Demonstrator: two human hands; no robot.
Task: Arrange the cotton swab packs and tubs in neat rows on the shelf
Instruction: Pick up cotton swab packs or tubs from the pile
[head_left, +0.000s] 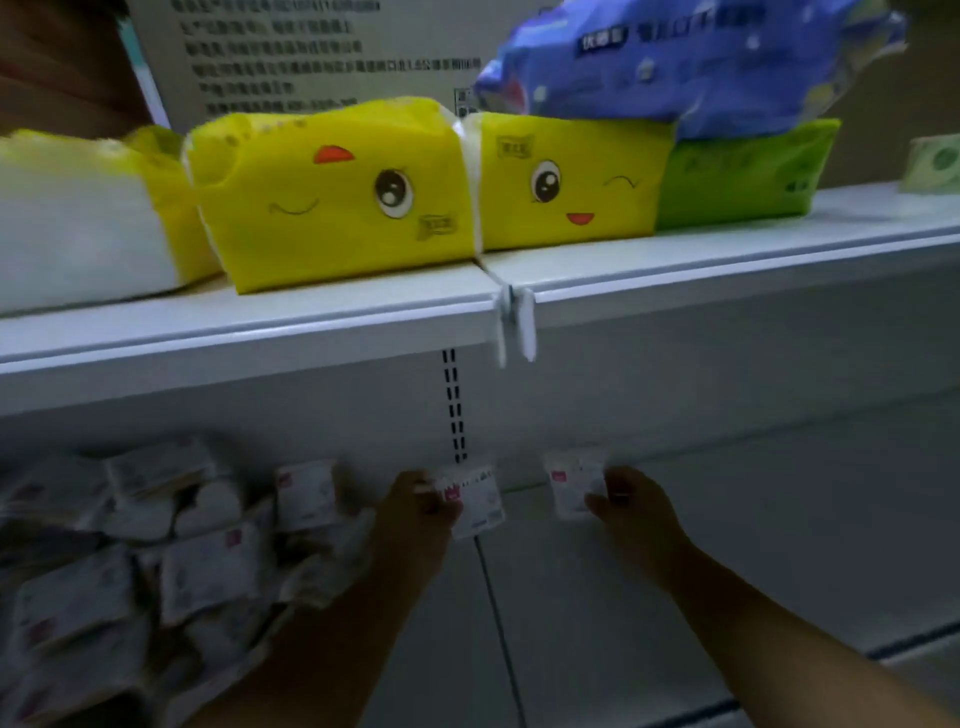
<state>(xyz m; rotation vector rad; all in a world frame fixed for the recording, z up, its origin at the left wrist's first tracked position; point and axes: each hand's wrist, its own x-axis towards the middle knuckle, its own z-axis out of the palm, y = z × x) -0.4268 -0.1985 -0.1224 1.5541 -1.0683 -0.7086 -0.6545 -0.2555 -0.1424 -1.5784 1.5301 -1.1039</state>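
My left hand pinches the left pack and my right hand pinches the right pack, both upright, near each other, far back on the dim shelf. A jumbled pile lies just left of my left arm. I judge that arm could nudge it, or these thin packs could topple once released.

Left hand: bare throughout. Right hand: bare likewise. Left forearm, behind left hand: bare, uncovered down to lower frame edge. Right forearm, behind right hand: bare, uncovered to lower right frame edge. Both wrists bare. Forearms slender, tapering toward wrists. Both arms in dim light, blurred; nails, knuckle detail not legible.
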